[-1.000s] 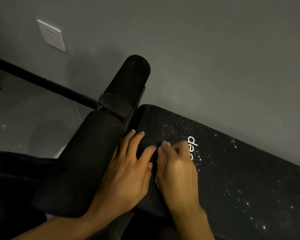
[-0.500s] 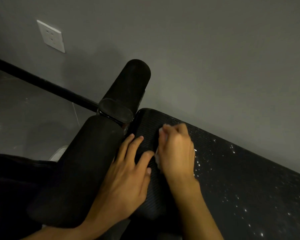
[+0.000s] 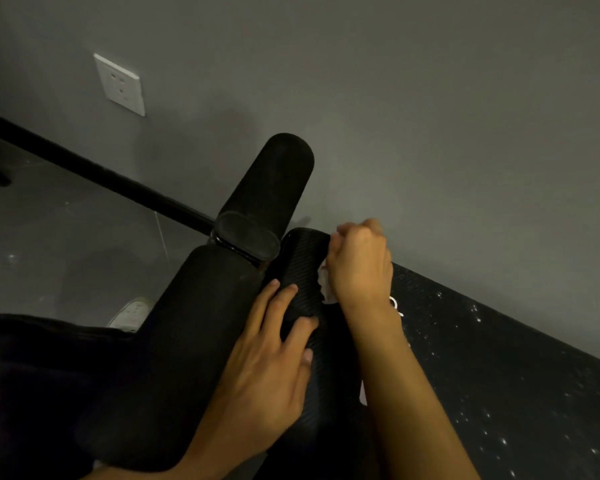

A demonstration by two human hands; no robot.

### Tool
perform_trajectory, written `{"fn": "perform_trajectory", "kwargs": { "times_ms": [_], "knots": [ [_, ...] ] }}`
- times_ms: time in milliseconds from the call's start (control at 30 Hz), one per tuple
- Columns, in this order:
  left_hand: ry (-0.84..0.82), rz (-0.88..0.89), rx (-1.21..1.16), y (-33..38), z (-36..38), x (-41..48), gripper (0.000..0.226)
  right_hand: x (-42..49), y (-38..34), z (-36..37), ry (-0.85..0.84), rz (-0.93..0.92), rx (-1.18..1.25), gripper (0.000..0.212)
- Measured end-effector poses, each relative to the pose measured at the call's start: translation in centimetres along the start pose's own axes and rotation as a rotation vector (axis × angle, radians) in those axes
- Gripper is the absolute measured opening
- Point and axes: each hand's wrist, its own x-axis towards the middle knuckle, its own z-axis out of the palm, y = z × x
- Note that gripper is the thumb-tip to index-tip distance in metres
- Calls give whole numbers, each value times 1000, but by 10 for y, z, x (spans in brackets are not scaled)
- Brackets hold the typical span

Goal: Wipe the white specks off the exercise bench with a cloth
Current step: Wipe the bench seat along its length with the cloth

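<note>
as the right hand curled its fingers round the cloth, only a crumpled white edge showed left of the knuckles, pressed on the bench pad at its far corner by the wall. the cloth looked light and soft; a wadded hold under the fingers suited it. the pad looked firm and ribbed, likely to trap specks. most specks lay right of the grip. the left hand lay flat, fingers straight, left of it beside the roller, which crowded strokes that way.
</note>
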Motion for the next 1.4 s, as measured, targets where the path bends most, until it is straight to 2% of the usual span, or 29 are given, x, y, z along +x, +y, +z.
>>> {"fn": "perform_trajectory", "kwargs": {
  "times_ms": [67,167,300,500,733,867,1033,1133,1233,1400],
  "knots": [
    [2,-3,5,0,0,1,31,-10,1,-1,-8,-46,-16,28],
    [12,0,4,-4,3,0,23,-73,19,-5,-24,-94,24,23],
    [29,-10,8,-4,5,2,27,-155,27,-7,36,-18,108,34],
    [17,13,146,-3,8,1,39,-128,35,-4,95,-20,76,28],
    [18,39,214,-3,12,8,40,-188,46,-2,188,37,149,30],
    [2,53,252,-2,13,14,45,-160,49,-5,147,31,100,18],
    [-13,88,288,7,21,20,48,-164,50,-4,152,59,68,18],
    [-21,83,305,8,25,20,49,-185,54,-9,172,48,65,30],
    [-28,80,327,8,26,19,50,-164,59,-9,154,33,51,23],
    [-37,76,331,8,25,18,52,-135,61,-4,164,20,20,24]
  ]
}}
